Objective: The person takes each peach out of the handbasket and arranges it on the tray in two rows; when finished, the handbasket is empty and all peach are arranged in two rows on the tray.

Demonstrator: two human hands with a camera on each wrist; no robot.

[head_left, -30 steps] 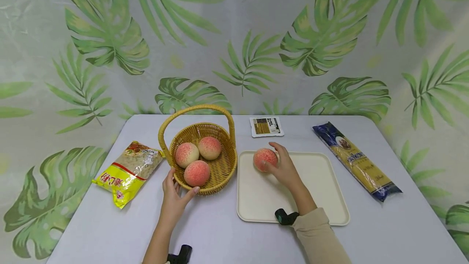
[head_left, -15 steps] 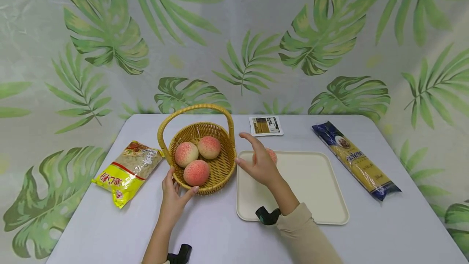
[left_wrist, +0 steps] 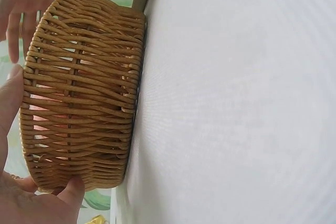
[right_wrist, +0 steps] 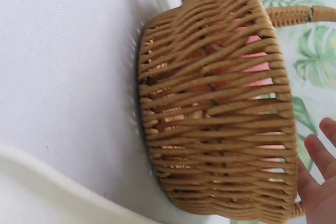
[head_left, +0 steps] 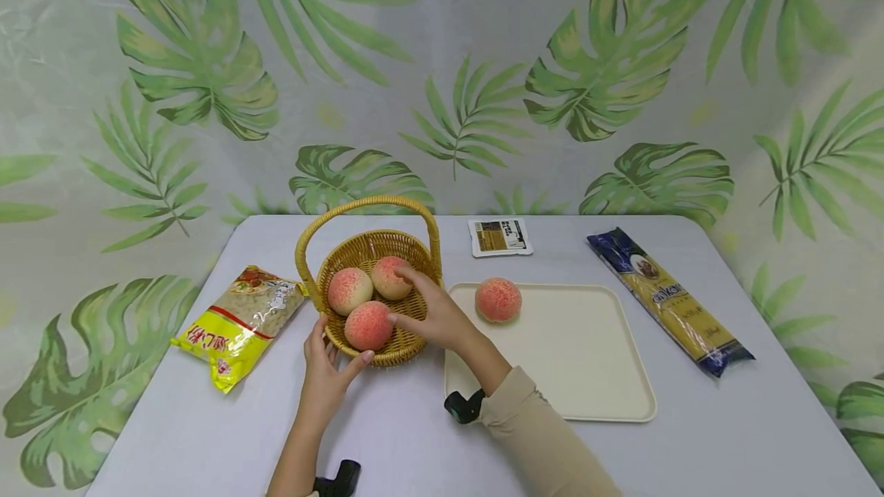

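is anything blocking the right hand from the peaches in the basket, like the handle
Nothing visible does. The right hand has reached in over the basket rim, in front of the arched handle, with spread fingers over the peaches.

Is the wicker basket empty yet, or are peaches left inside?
Not empty: three peaches remain in the basket; one peach lies on the tray.

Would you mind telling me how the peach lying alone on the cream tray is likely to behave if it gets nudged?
The peach looks round, with no flat side showing, so it would probably roll. The tray has a low raised rim, which may stop a gentle roll. Its speckled skin looks matte rather than glossy, so it is likely not slippery.
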